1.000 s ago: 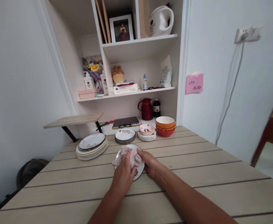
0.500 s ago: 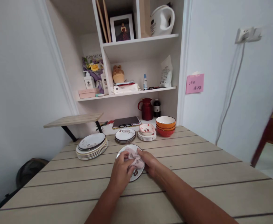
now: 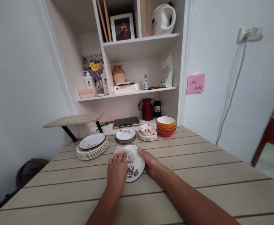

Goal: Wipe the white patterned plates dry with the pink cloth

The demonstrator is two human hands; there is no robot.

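Note:
A white plate (image 3: 138,161) with a dark rim and brown leaf print is held low over the table, tilted a little. My right hand (image 3: 151,163) grips its right edge, thumb on the upper face and fingers underneath. My left hand (image 3: 117,170) is closed on a pale pink cloth (image 3: 129,154), pressed against the plate's left side. Behind the plate stand a short stack of patterned plates (image 3: 125,135) and a stack of small white plates (image 3: 147,137) topped by a red-and-white square dish (image 3: 147,129).
A taller stack of plates (image 3: 92,147) stands at the left, near a small raised wooden shelf (image 3: 76,119). Orange and red bowls (image 3: 166,126) are nested at the back right. Behind them are a dark red jug (image 3: 147,109), a dark bottle (image 3: 157,108) and a closed laptop (image 3: 126,122).
My left hand has slid the cloth from the plate's middle to its left edge, uncovering more of the leaf print. My right hand keeps its grip in nearly the same spot.

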